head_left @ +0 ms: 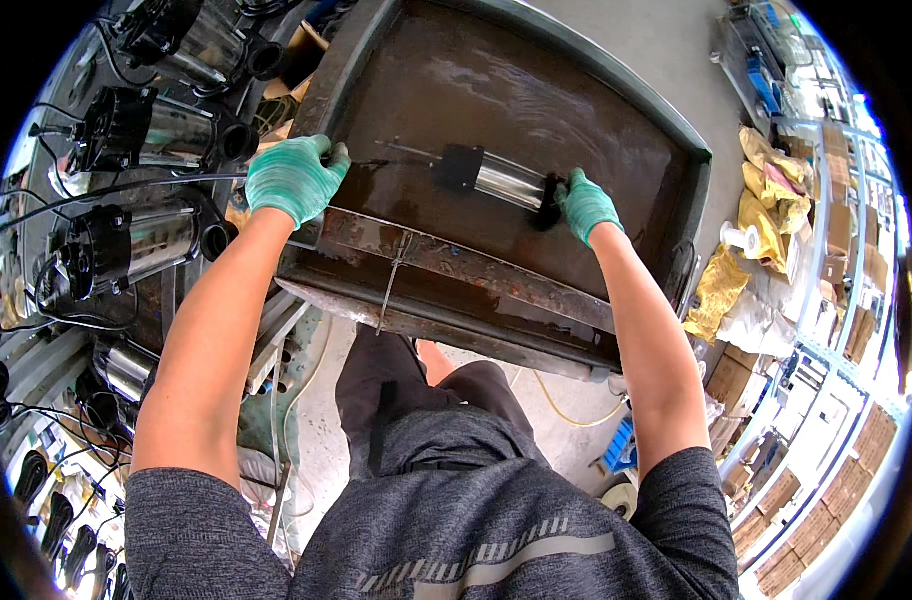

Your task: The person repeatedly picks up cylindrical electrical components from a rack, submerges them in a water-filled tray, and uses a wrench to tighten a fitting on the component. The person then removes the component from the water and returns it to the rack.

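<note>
Rusty metal tank (676, 160), shallow brown water inside, fills upper centre; judged test bath.

Row of black-and-steel pumps (136, 240) at 9 o'clock, outside tank, cables trailing; likely queued within reach.

Steel cylindrical pump (501, 180) with black end caps lying flat, submerged, mid-tank; probably held under for steadying.

Left hand (294, 178), green glove, clenched over tank's near-left rim, bracing; pump at 3 o'clock from it, well apart.

Right hand (586, 205), green glove, grasping pump's right black cap; pump body at 10 o'clock.
</note>
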Demonstrator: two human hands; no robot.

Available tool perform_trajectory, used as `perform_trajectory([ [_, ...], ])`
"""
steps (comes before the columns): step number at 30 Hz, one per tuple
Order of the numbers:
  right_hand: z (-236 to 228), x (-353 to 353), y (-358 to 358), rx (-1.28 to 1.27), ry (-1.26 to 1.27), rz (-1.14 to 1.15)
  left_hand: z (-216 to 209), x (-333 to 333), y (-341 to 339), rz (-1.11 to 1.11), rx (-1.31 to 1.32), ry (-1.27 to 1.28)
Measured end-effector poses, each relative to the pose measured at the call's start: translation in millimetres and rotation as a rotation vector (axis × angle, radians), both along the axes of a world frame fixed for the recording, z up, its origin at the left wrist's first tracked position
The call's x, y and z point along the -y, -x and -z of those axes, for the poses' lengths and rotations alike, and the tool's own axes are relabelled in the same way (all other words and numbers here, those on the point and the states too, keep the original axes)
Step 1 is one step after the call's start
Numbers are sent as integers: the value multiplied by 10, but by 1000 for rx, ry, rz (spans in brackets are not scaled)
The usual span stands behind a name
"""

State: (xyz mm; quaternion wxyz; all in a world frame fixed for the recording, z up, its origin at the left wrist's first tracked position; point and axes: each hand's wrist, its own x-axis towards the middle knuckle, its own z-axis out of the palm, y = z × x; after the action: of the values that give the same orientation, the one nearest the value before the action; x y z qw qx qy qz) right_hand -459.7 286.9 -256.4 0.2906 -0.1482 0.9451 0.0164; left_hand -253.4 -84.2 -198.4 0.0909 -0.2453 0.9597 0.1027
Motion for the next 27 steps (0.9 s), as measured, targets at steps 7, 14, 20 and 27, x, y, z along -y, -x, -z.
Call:
perform_trajectory([
  [7, -34, 26, -22, 4, -24, -10, 24, 9, -5, 13, -7, 25],
  [14, -38, 37, -63, -8, -29, 30, -88, -30, 17, -17, 42, -3],
  [20, 14, 18, -158, -84, -11, 97, -115, -14, 11, -27, 16, -36],
  [27, -601, 80, -235, -110, -98, 82, 47, 56, -54, -47, -121, -18],
])
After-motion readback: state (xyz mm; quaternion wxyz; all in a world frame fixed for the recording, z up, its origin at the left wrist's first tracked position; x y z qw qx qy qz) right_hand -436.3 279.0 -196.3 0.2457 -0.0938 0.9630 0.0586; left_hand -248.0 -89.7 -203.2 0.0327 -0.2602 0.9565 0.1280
